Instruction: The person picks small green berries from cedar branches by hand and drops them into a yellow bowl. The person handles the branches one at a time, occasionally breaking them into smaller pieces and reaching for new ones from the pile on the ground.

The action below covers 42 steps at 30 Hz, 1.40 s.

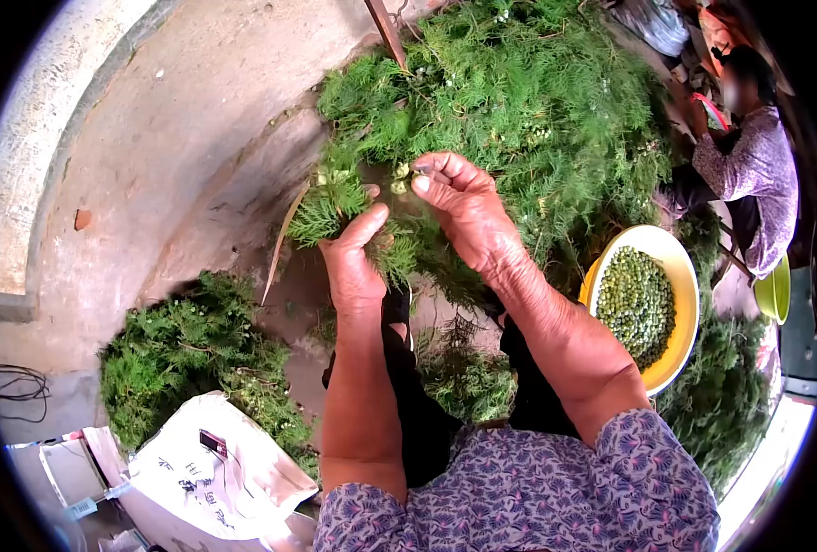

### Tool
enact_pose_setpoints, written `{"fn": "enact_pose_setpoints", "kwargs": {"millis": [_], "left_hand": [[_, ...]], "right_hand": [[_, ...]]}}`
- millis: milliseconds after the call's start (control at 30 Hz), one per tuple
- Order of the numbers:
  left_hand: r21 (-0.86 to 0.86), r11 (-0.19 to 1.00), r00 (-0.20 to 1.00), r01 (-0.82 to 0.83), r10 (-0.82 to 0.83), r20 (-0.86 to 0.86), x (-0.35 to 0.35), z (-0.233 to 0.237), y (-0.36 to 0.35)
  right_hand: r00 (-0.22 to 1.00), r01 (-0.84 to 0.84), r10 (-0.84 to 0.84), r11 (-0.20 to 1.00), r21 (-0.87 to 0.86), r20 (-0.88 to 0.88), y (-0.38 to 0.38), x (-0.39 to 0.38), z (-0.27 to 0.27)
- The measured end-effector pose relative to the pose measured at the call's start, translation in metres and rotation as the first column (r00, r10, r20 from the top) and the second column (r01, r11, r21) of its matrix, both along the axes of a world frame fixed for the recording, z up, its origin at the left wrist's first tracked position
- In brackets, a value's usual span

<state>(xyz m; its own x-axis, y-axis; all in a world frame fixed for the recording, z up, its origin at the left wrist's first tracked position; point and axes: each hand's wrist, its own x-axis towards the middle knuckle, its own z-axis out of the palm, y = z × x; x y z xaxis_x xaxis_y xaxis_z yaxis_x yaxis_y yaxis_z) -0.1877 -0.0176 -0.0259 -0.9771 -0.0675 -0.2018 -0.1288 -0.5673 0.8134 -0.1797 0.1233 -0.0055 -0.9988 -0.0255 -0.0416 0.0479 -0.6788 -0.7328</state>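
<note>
My left hand is closed around a leafy conifer sprig with flat, feathery green leaves, held up in front of my lap. Pale green cones show beside it, right at the fingertips of my right hand. Thumb and forefinger of that hand are pinched together on a small green cone. By my right forearm stands a yellow basin with a white rim, holding many small round green cones.
A large heap of conifer branches spreads ahead, and a smaller heap lies at left. More greenery lies between my legs. A white sack sits at lower left. Another person sits at right near a green-yellow bowl.
</note>
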Motion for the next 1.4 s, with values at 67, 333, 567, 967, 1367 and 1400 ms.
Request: {"fn": "enact_pose_setpoints", "kwargs": {"millis": [67, 333, 567, 967, 1367, 1400], "left_hand": [[0.094, 0.995, 1.0, 0.019, -0.016, -0.027, 0.005, 0.014, 0.011], [0.047, 0.998, 0.999, 0.047, -0.046, -0.019, 0.002, 0.007, 0.011], [-0.023, 1.0, 0.999, -0.008, 0.007, -0.048, 0.006, 0.017, 0.013], [-0.062, 0.998, 0.999, 0.021, -0.024, -0.047, 0.004, 0.015, 0.012], [-0.091, 0.996, 0.998, 0.017, -0.023, -0.066, 0.004, 0.014, 0.009], [-0.131, 0.991, 0.997, 0.031, -0.041, -0.069, 0.005, 0.016, 0.008]], "right_hand": [[0.996, 0.081, -0.08, 0.997, -0.013, 0.035, -0.005, 0.0, -0.001], [0.983, 0.178, -0.178, 0.984, 0.004, 0.055, -0.017, 0.003, 0.0], [0.988, 0.139, -0.148, 0.976, 0.166, 0.049, -0.012, 0.002, -0.001], [0.991, 0.042, -0.082, 0.946, 0.323, 0.11, -0.006, 0.004, 0.005], [0.973, 0.125, -0.153, 0.979, 0.161, 0.172, 0.003, -0.001, 0.002], [0.973, 0.124, -0.152, 0.979, 0.161, 0.172, 0.006, -0.001, 0.004]]}}
